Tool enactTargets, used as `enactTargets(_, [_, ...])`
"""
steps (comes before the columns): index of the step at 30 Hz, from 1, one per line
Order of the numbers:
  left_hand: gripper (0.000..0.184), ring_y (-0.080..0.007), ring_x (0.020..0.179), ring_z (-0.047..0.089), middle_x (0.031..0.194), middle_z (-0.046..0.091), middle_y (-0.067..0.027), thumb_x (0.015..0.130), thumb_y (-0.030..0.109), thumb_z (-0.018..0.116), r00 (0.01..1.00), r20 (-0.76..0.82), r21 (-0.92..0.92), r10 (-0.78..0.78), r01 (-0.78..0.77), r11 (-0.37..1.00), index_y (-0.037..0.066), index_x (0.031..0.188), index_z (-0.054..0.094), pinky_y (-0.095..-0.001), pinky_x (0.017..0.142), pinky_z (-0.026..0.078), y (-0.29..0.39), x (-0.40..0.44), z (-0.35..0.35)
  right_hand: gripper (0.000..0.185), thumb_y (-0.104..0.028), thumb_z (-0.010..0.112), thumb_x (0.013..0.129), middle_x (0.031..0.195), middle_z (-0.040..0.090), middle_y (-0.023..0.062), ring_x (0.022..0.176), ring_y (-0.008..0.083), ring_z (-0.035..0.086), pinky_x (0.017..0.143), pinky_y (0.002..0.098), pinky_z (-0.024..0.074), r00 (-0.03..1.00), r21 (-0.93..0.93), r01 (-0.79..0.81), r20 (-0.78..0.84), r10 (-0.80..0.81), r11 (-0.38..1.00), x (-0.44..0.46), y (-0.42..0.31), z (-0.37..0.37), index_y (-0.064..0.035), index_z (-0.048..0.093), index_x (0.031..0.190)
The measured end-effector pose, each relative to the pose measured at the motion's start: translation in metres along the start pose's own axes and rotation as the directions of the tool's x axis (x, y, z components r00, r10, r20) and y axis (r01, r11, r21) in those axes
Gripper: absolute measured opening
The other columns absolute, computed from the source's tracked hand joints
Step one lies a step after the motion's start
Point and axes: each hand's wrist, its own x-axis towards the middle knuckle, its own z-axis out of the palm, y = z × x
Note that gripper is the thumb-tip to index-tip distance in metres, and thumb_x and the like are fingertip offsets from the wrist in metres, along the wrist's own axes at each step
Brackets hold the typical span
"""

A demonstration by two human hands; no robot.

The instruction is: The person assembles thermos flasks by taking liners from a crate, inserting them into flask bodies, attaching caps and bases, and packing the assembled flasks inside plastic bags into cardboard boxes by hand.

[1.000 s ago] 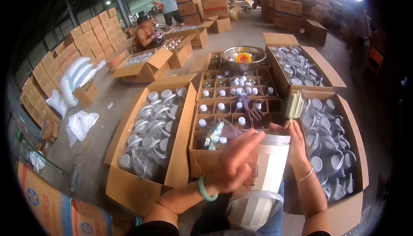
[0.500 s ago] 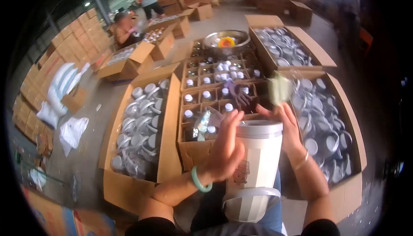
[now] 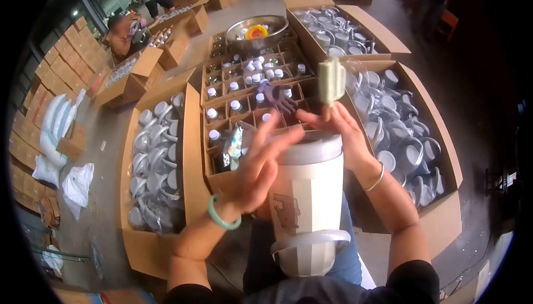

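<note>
A white panelled tumbler [image 3: 308, 190] with a grey rim and a cartoon print stands upright at my lap, a grey handle loop [image 3: 311, 239] round its lower part. My left hand [image 3: 258, 168], a green bangle at the wrist, is beside the tumbler's upper left with fingers apart and slightly blurred; nothing shows in it. Behind the rim on the right, my right hand [image 3: 347, 135] pinches the stick of what looks like a pale green ice pop [image 3: 331, 80], held up above the tumbler. Whether that hand also touches the rim is hard to see.
Ahead is a divided carton [image 3: 222, 181] of white-capped bottles, with a purple glove [image 3: 277, 96], a shiny wrapper [image 3: 233, 147] and a metal bowl [image 3: 270, 38]. Cartons of grey-lidded cups flank it, left [image 3: 191, 185] and right [image 3: 452, 160]. Two people [image 3: 121, 36] are at the far left.
The view has shifted, so the cartons appear further left and higher. My left hand has come away from the tumbler's side, fingers spreading. The ice pop stays in my right hand.
</note>
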Motion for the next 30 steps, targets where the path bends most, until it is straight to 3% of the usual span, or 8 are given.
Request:
enactTargets(2, [0.064, -0.0289, 0.127, 0.041, 0.135, 0.043, -0.0172, 0.096, 0.051, 0.044, 0.991, -0.040, 0.163, 0.130, -0.122, 0.979, 0.004, 0.140, 0.042, -0.0394, 0.105, 0.036, -0.021, 0.014, -0.008, 0.020, -0.024, 0.037, 0.104, 0.125, 0.059, 0.0198, 0.103, 0.0217, 0.063, 0.088, 0.0333, 0.0519, 0.997, 0.037, -0.077, 0.024, 0.076, 0.996, 0.008, -0.005, 0.014, -0.0094, 0.049, 0.110])
enactTargets(6, [0.065, -0.0188, 0.112, 0.054, 0.124, 0.057, -0.0096, 0.094, 0.052, 0.052, 0.929, -0.256, -0.422, -0.269, 0.143, 0.895, -0.002, 0.131, 0.047, -0.0340, 0.100, 0.042, -0.051, 0.057, -0.033, 0.020, -0.030, 0.040, 0.103, 0.123, 0.063, 0.0113, 0.110, 0.0147, 0.059, 0.081, 0.0289, 0.0464, 0.993, -0.124, -0.046, -0.112, 0.032, 0.991, 0.040, -0.022, 0.021, -0.0136, 0.050, 0.107])
enactTargets(14, [0.062, -0.0281, 0.111, 0.059, 0.118, 0.062, -0.0167, 0.096, 0.052, 0.047, 0.313, -0.550, -0.496, -0.774, 0.623, 0.605, -0.003, 0.123, 0.055, -0.0469, 0.095, 0.044, -0.331, -0.040, -0.140, 0.028, -0.037, 0.038, 0.103, 0.122, 0.064, 0.0071, 0.122, 0.0163, 0.052, 0.101, 0.0383, 0.0313, 0.951, -0.393, -0.059, -0.302, -0.068, 0.918, 0.023, -0.013, -0.049, -0.0146, 0.050, 0.113])
enactTargets(15, [0.062, -0.0281, 0.111, 0.059, 0.118, 0.062, -0.0167, 0.096, 0.052, 0.047, 0.307, -0.550, -0.502, -0.777, 0.622, 0.601, -0.003, 0.123, 0.055, -0.0469, 0.095, 0.044, -0.334, -0.041, -0.137, 0.026, -0.036, 0.038, 0.103, 0.121, 0.064, 0.0086, 0.121, 0.0155, 0.052, 0.102, 0.0375, 0.0314, 0.947, -0.399, -0.097, -0.318, -0.038, 0.912, 0.016, -0.009, -0.052, -0.0144, 0.051, 0.106])
enactTargets(17, [0.056, -0.0352, 0.118, 0.051, 0.121, 0.060, -0.0199, 0.095, 0.046, 0.050, 0.365, -0.756, 0.300, -0.543, 0.931, 0.209, 0.001, 0.128, 0.053, -0.0527, 0.100, 0.037, -0.328, -0.040, -0.127, 0.025, -0.035, 0.038, 0.103, 0.121, 0.065, 0.0095, 0.119, 0.0156, 0.053, 0.102, 0.0367, 0.0321, 0.937, -0.403, -0.131, -0.350, -0.020, 0.906, 0.004, 0.004, -0.064, -0.0142, 0.051, 0.102])
enactTargets(21, [0.038, -0.0342, 0.118, 0.045, 0.128, 0.052, -0.0119, 0.085, 0.023, 0.067, 0.862, -0.507, 0.746, 0.020, 0.427, 0.511, 0.010, 0.120, 0.059, -0.0446, 0.100, 0.036, -0.312, 0.016, -0.069, 0.025, -0.032, 0.038, 0.104, 0.116, 0.066, 0.0135, 0.115, 0.0166, 0.055, 0.100, 0.0325, 0.0343, 0.926, -0.384, -0.148, -0.378, -0.009, 0.912, 0.000, 0.029, -0.079, -0.0131, 0.049, 0.093])
enactTargets(25, [0.042, -0.0387, 0.093, 0.061, 0.100, 0.065, -0.0186, 0.080, 0.029, 0.072, 0.929, -0.279, 0.604, -0.243, 0.366, 0.707, 0.002, 0.110, 0.062, -0.0440, 0.081, 0.049, -0.373, 0.068, -0.018, 0.025, -0.032, 0.039, 0.104, 0.114, 0.066, 0.0185, 0.113, 0.0208, 0.057, 0.100, 0.0339, 0.0372, 0.920, -0.360, -0.152, -0.392, -0.002, 0.920, 0.004, 0.046, -0.085, -0.0105, 0.049, 0.095])
enactTargets(30, [0.065, -0.0386, 0.108, 0.059, 0.116, 0.061, -0.0239, 0.069, 0.042, 0.079, 0.671, 0.031, 0.787, -0.741, 0.440, 0.432, 0.001, 0.114, 0.055, -0.0443, 0.090, 0.050, -0.401, 0.101, 0.016, 0.026, -0.029, 0.039, 0.104, 0.111, 0.065, 0.0217, 0.113, 0.0262, 0.059, 0.105, 0.0391, 0.0386, 0.926, -0.272, -0.106, -0.378, -0.005, 0.956, 0.002, 0.067, -0.109, -0.0070, 0.049, 0.096])
